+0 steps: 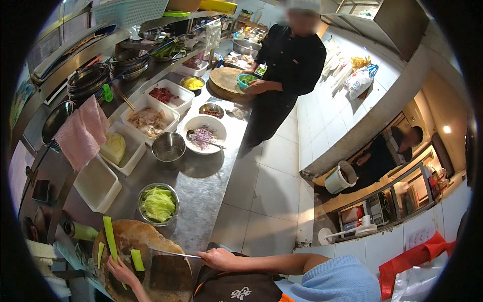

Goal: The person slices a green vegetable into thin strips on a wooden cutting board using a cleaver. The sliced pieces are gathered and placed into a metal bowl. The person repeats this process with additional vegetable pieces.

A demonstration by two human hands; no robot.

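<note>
My left hand (pixel 121 271) is on a long pale green vegetable stalk (pixel 109 234) lying on the round wooden chopping board (pixel 169 243). A short cut piece of stalk (pixel 137 260) and a thin strip (pixel 100 255) lie on either side of it. My right hand (pixel 217 259) grips a cleaver (pixel 175 253) at the board's right side, its blade seen nearly edge-on and pointing left. Just beyond the board stands a metal bowl of sliced green vegetable (pixel 159 205).
White plastic tubs (pixel 98 185), a steel pot (pixel 168 150) and a white bowl of chopped purple onion (pixel 203 134) stand along the steel counter. A co-worker (pixel 290 64) holds a turquoise bowl (pixel 247 80) at another round board. Another person with a bucket (pixel 340 177) is at right.
</note>
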